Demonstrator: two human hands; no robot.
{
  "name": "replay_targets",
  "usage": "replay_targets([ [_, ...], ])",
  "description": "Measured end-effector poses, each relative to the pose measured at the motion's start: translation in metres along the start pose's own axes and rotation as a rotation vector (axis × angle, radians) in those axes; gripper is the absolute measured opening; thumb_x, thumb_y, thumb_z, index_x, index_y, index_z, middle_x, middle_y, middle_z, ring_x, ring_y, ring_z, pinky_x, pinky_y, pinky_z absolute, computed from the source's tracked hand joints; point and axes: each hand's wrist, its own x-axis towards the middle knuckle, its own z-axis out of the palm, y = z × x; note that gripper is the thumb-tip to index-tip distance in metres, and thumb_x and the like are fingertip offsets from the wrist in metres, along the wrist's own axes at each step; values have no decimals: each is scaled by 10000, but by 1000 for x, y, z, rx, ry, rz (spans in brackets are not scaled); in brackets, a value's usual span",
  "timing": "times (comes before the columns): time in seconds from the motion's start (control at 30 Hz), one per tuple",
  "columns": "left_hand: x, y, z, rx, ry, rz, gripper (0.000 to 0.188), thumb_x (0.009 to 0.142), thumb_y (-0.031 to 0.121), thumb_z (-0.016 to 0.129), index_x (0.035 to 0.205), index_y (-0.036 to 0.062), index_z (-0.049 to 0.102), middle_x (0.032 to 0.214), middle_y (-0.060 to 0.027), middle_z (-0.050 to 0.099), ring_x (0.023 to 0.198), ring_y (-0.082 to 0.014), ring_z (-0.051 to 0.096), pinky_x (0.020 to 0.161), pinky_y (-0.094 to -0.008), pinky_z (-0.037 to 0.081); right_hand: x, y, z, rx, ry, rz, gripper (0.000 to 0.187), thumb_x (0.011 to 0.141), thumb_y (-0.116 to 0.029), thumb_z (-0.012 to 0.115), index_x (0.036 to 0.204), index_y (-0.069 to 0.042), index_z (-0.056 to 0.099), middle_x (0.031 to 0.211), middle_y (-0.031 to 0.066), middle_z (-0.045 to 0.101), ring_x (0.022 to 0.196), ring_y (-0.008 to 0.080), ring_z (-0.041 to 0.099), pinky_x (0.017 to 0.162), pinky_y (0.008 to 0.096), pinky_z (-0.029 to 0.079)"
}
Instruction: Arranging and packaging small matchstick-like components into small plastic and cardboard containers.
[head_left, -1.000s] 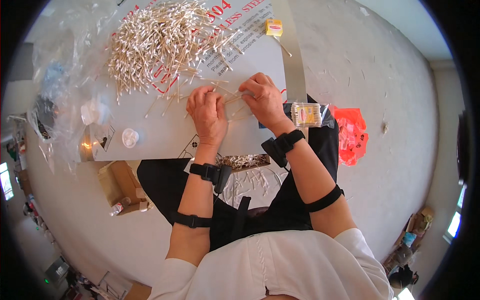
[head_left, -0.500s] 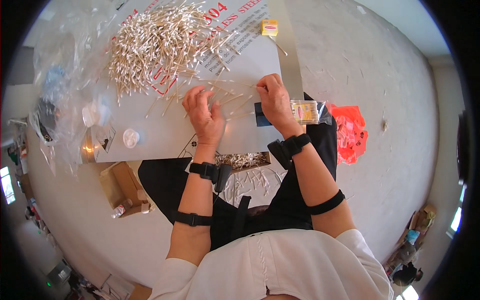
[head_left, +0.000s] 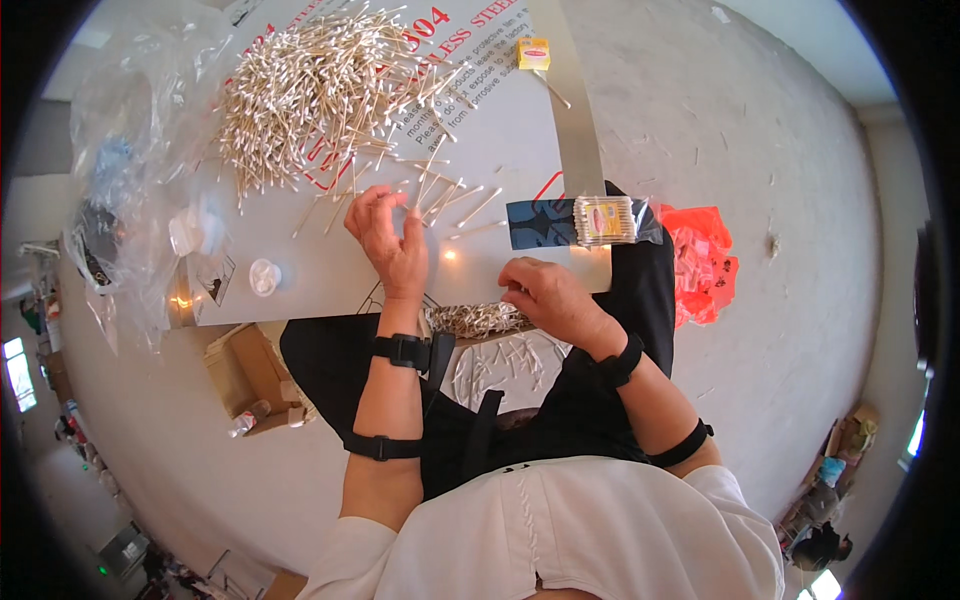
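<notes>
Left hand [head_left: 389, 248]: hangs just left of centre frame, over the near part of the tabletop; fingers bent and spread, thumb apart; nearest to the loose swabs, pinching nothing visible.
Right hand [head_left: 556, 298]: right of centre, lower than the left, close to the tabletop's near edge; fingers curled inward toward the left; cannot tell whether pinching anything, fingertips being partly hidden.
Loose swabs [head_left: 478, 207]: scattered at centre frame, just right of the left hand and above the right; lying at mixed angles, some crossing.
Swab pile [head_left: 305, 100]: heaped upper left of centre, dense, white-tipped, thinning toward the right.
Tabletop [head_left: 325, 288]: grey, bearing red and black print, filling upper centre.
Swab pack [head_left: 604, 220]: right of centre, clear-wrapped with yellow label, above the right hand and apart from it.
Dark patterned piece [head_left: 540, 224]: flat, adjoining the pack's left end.
Yellow box [head_left: 534, 54]: upper centre-right, small, with 1 swab [head_left: 553, 90] extending below it.
White cup [head_left: 264, 278]: left of centre, pale contents, too small to identify.
Clear plastic [head_left: 150, 130]: crumpled along upper left.
Lower swabs [head_left: 476, 320]: massed below the tabletop's edge, between the forearms.
Red bag [head_left: 706, 262]: right side, beyond the pack.
Cardboard box [head_left: 254, 372]: lower left, open, with clear bottle [head_left: 243, 420] inside.
</notes>
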Motion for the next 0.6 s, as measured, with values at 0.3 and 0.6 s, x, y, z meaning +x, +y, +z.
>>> replay_targets([
  [0.3, -4, 14, 2, 207, -84, 79, 260, 693, 100, 728, 929, 126, 622, 1087, -72, 539, 1122, -324, 450, 945, -476, 351, 54, 10, -2, -117, 499, -67, 210, 799, -53, 672, 1005, -58, 633, 947, 126, 599, 815, 347, 634, 699, 426, 515],
  [0.6, 21, -2, -7, 286, -126, 33, 158, 746, 46, 686, 870, 92, 600, 1080, -67, 560, 1075, -317, 475, 893, -468, 378, 64, 27, 8, -194, 518, -100, 308, 770, -69, 701, 1070, -79, 635, 1034, 103, 588, 867, 313, 640, 714, 402, 532],
])
